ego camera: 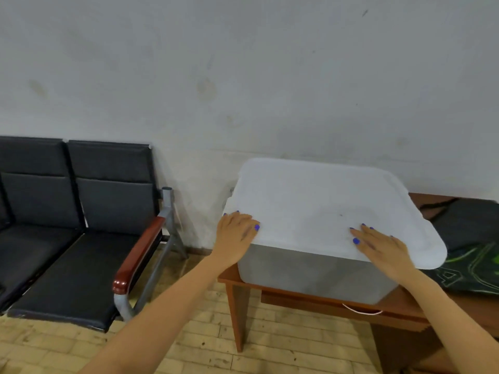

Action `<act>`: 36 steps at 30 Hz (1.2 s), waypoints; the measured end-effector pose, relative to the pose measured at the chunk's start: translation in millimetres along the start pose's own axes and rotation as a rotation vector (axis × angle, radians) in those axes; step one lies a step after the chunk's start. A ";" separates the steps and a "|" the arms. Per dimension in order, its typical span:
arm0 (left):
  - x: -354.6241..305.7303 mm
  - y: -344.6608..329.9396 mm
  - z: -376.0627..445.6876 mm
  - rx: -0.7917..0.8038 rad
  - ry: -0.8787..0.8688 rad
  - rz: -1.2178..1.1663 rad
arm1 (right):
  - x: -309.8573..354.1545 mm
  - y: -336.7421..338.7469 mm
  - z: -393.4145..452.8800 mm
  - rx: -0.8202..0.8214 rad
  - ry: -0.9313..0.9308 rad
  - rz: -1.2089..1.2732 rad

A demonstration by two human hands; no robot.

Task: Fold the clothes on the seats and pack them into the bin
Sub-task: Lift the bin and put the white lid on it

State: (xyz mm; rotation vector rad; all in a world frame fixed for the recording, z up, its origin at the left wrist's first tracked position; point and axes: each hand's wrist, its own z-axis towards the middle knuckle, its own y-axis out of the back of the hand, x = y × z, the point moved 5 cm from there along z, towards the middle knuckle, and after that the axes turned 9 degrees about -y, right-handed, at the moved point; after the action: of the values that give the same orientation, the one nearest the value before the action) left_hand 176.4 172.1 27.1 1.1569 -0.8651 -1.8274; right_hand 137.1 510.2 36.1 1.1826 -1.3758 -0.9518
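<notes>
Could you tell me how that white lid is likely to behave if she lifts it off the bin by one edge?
The lid looks thin and wide, overhanging the bin, so it would probably flex. It seems light plastic, likely an easy lift. Both the left hand and right hand lie flat on it.

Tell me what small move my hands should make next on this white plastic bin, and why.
Probably press the white plastic lid down evenly along its near edge. Both the left hand and the right hand lie flat on it, the translucent white bin is covered on the brown wooden table, and the black padded seats show no clothes, so closing seems all that remains.
</notes>
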 end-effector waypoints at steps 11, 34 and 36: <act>32.7 -7.2 25.6 -0.484 0.844 -0.702 | -55.8 14.6 17.6 -0.239 -0.655 -0.075; 91.3 -43.0 180.0 -0.247 0.942 -0.791 | -110.0 55.1 192.0 -0.255 -0.631 0.374; 95.5 -49.9 198.7 -0.202 0.994 -0.906 | -111.8 62.9 212.1 -0.240 -0.646 0.439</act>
State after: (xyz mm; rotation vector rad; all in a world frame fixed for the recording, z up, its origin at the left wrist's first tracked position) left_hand -46.6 136.8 17.3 2.2081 0.4876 -1.5284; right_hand -85.0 620.0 43.3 0.3596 -1.8609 -1.1805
